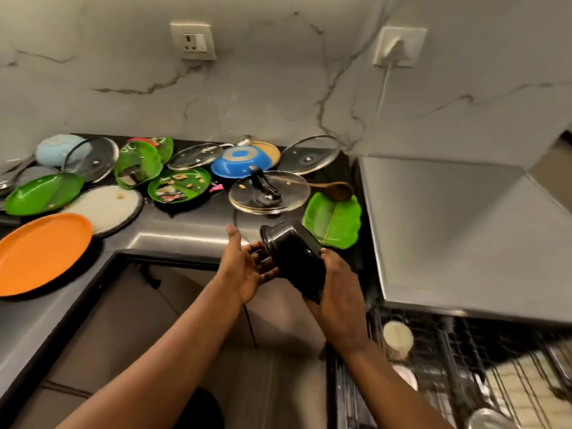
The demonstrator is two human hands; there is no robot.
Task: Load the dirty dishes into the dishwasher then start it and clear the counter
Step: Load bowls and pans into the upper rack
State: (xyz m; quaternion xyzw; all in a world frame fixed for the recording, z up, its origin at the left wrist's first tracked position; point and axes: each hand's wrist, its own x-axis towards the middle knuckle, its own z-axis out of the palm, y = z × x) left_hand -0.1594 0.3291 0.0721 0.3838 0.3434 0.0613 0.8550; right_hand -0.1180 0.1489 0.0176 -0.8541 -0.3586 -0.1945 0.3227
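At the centre of the frame both hands held a black pot, tipped on its side with its rimmed mouth toward the upper left. The right hand wrapped around the pot's base from below, fingers curled on it, while the left hand lay against the rim side with the thumb raised and the fingers reaching under the mouth; whether those fingers truly gripped could not be told. The pot hung in the air just in front of the dark tabletop, above the gap between it and the pulled-out dishwasher rack at lower right, which already held a pale round cup and other blurred items. Just beyond the pot, a green leaf-shaped plate lay on the tabletop, and beside it a glass lid with a black handle lying across it. A wooden spoon rested behind them. Further back sat an overturned blue pan, more glass lids, and a green plate with food scraps. At the left edge of the frame lay an orange plate, a white plate and another green plate. On the marble wall above were a socket and a plugged-in charger.
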